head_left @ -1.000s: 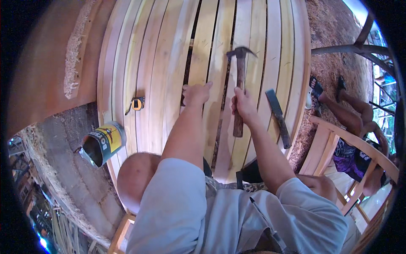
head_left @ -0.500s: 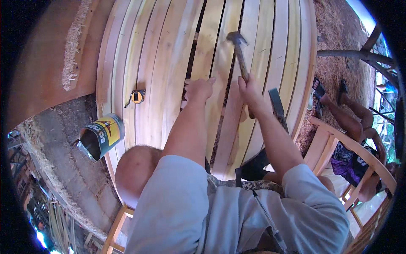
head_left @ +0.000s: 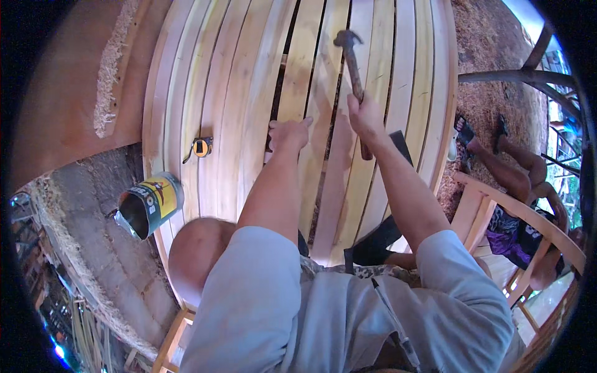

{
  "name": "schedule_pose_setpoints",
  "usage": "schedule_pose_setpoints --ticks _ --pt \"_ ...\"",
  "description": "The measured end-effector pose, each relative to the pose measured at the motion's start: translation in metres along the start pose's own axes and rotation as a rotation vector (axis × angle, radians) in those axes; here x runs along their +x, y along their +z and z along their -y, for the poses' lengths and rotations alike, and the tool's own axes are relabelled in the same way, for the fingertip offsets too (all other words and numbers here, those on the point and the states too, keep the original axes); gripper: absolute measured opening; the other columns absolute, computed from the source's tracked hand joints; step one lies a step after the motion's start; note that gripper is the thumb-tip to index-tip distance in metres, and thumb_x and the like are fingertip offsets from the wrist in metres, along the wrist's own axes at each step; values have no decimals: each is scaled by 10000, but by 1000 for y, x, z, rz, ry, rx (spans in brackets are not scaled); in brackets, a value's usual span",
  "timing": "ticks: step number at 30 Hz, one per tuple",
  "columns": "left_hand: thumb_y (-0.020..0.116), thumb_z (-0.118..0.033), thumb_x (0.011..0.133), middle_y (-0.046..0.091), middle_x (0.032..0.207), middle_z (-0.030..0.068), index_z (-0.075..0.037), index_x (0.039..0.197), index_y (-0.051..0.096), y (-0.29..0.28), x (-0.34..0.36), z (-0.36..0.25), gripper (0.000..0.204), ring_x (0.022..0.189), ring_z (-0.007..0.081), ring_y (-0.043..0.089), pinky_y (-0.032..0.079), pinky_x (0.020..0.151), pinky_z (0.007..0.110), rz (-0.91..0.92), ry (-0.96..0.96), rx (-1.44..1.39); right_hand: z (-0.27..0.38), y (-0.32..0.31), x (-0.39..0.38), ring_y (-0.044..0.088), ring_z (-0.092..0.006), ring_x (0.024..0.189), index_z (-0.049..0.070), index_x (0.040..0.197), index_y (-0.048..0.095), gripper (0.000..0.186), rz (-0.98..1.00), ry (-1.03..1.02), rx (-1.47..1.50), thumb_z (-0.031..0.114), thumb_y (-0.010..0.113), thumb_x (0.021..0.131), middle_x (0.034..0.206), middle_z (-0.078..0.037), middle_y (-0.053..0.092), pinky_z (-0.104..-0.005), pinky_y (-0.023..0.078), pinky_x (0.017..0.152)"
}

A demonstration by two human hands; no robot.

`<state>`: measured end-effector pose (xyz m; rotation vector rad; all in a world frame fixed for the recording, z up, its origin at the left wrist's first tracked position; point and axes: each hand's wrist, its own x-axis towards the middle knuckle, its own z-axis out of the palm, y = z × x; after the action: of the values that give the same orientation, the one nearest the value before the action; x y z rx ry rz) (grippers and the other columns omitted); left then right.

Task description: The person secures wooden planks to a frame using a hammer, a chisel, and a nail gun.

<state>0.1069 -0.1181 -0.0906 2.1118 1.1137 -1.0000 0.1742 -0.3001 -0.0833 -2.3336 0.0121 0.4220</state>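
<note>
My right hand point(head_left: 367, 121) is wrapped round the wooden handle of a claw hammer point(head_left: 353, 68). Its metal head is raised over the slats, pointing away from me. My left hand point(head_left: 289, 135) rests on a pale wooden slat point(head_left: 298, 81) in the middle of the slatted surface. Thumb and fingers sit at the slat's two edges, closed round it, with dark gaps on either side. The fingertips are partly hidden. Beneath my right forearm lies a dark flat tool point(head_left: 398, 147), mostly covered; its kind is unclear.
On the left slats lie a yellow-and-black tape measure point(head_left: 199, 147) and a cut-open tin point(head_left: 151, 202). A brown board point(head_left: 68, 93) with shavings stands at far left. At right are a wooden chair frame point(head_left: 522, 214) and a seated person's legs point(head_left: 516, 165).
The hammer and my right hand have moved slightly farther away from me. My left hand keeps its place on the slat. The view has shifted a little.
</note>
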Motion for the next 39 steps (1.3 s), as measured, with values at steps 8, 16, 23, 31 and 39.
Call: schedule_pose_setpoints --ticks 8,16,23,31,39 --pt "534 -659 881 306 1508 171 -40 1357 548 -3 4 -1 781 1316 328 435 418 1011 506 -33 35 35 -17 0 -10 665 -400 824 -20 1029 584 380 26 -84 7 347 556 936 859 -268 654 -475 504 730" --pt "605 -459 890 340 1488 185 -47 1194 653 7 -20 5 514 1363 317 351 329 1100 479 -471 276 91 -1 -110 -4 663 -400 851 -12 975 622 422 343 -80 -344 403 585 906 862 -249 664 -472 506 759" --pt "524 -154 854 404 1497 123 -45 1092 690 -10 54 -25 310 1347 334 393 341 1126 441 -455 908 280 -38 -225 -124 638 -340 737 22 960 635 335 743 3 -638 344 670 876 813 -198 656 -449 487 696" --pt "528 -110 823 272 1584 118 -62 1311 583 -19 40 -91 493 1446 339 266 291 1159 497 -201 755 327 -141 -177 -240 618 -224 763 14 919 633 387 818 256 -277 354 769 791 812 -143 657 -402 478 711" --pt "506 -132 787 512 1356 276 -10 1241 618 14 3 -73 483 1304 448 432 354 1117 430 -249 1097 218 -203 -153 -247 655 -361 850 73 957 690 384 807 212 -290 357 764 709 888 -198 677 -473 512 753"
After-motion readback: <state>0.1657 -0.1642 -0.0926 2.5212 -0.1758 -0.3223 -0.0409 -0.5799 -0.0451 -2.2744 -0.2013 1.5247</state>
